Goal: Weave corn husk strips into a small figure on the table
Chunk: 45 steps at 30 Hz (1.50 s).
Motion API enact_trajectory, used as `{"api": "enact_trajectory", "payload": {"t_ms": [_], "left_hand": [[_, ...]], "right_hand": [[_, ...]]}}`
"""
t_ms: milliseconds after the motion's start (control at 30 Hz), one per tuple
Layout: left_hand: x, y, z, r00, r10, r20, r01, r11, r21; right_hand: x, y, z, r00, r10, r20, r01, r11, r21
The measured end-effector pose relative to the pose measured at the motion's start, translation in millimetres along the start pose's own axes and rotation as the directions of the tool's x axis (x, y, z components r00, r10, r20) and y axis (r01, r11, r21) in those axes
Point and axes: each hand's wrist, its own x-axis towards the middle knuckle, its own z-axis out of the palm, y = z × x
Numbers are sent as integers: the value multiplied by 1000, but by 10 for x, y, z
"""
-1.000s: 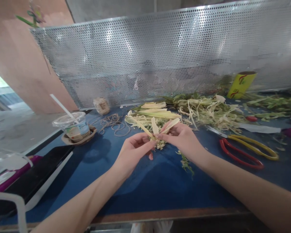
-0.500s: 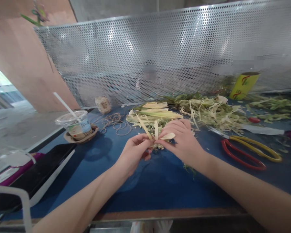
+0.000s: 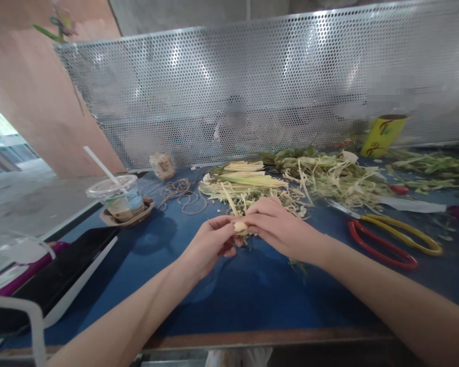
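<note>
My left hand (image 3: 208,245) pinches a pale yellow leaf strip (image 3: 230,200) between thumb and forefinger, and one end sticks up past the fingertips. From the other side my right hand (image 3: 281,230) grips the same piece, its fingers bent together. Between the two hands shows a rounded, folded pale end (image 3: 240,226). How the strips cross is hidden by the fingers. Just behind the hands lies a heap of small green and pale scraps (image 3: 265,196). Farther back are flat pale leaf strips (image 3: 248,178), laid in a bunch.
Scissors (image 3: 382,247) with red and yellow handles lie to the right. Shredded leaves (image 3: 329,173) pile up behind. A lidded cup (image 3: 122,201), tangled twine (image 3: 179,192) and a black tray (image 3: 61,280) stand left. A perforated metal screen (image 3: 214,92) closes the blue table's back.
My right hand has moved slightly left and down against the left fingertips. The strip ends that spread upward and to the right are now folded down or covered by the fingers.
</note>
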Motion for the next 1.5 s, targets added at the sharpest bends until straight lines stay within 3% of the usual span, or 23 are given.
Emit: {"api": "enact_trajectory", "payload": {"t_ms": [67,267,400,600,700,867,1033,1133,1233,1400,1500], "left_hand": [[6,-8,-17,1000,25,3,-25,998,49],[-12,-2,-10,978,200,54,-207,948,241],[-28,13,-2,962,253,107,-273,927,259],[-24,39,-13,960,273,64,-280,915,290],[-31,26,-4,956,277,102,-295,882,368],[-26,-40,44,971,207,124,-238,903,358],[35,-86,7,983,157,94,-169,975,145],[27,-67,4,989,128,78,-131,991,32],[-4,-32,27,990,119,80,-117,993,-30],[-7,-8,28,989,115,95,-115,993,-1],[-4,-9,19,984,138,113,-143,989,35]], "right_hand": [[7,1,-13,999,19,27,-18,999,-41],[-23,50,28,997,52,-57,-56,996,-70],[-24,66,15,997,62,-54,-66,994,-91],[-1,24,-20,956,289,-59,-279,951,131],[4,25,-32,945,315,-87,-302,943,138],[6,41,-89,957,213,-198,-201,976,81],[-26,47,-108,997,-39,-74,35,998,-49],[-37,57,-119,994,-112,12,111,959,-260],[-28,73,-135,985,-153,83,172,922,-346],[-19,86,-122,985,-155,72,168,953,-252],[-31,50,-105,992,-119,-30,115,987,-115]]}}
